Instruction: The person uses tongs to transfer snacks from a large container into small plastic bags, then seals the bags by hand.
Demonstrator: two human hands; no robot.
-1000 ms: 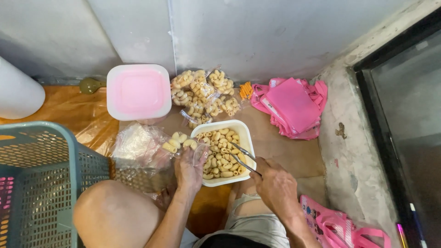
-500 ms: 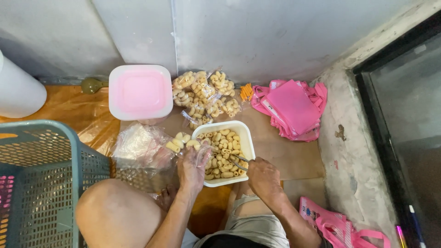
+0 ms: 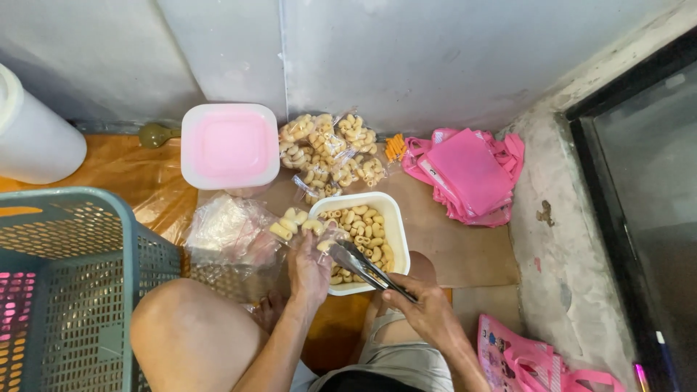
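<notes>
Half a second ago the right hand (image 3: 428,313) lay close against the white tray's near edge with the tongs (image 3: 367,267) hard to make out; now it sits farther back toward the person's lap, and the metal tongs stretch out from it over the tray toward the left hand (image 3: 308,267). A second ago the tongs pointed into the middle of the tray, so their tips have swung left. The right hand's grip is wrapped around the tong handles, the two arms of the tongs drawn narrow. The left hand has hardly moved: its grip pinches the mouth of a small clear bag (image 3: 298,225) holding a few pale curled snacks, just at the tray's left rim.

The white rectangular tray (image 3: 396,225) lies on the floor between the knees and is about half full of the same curled, tan snacks. Beyond it a cluster of filled clear packets (image 3: 330,149) lies against the wall. Left of these stands a square white tub with a pink lid (image 3: 229,145), shut. A loose heap of empty clear bags (image 3: 221,229) lies beside the left hand.

A teal plastic basket (image 3: 65,276) fills the lower left, just beside the bare knee (image 3: 185,327). A white cylinder (image 3: 33,138) stands at the far left. A stack of pink cloth bags (image 3: 468,174) lies to the right of the tray, and another pink bag (image 3: 523,359) by the right forearm.
</notes>
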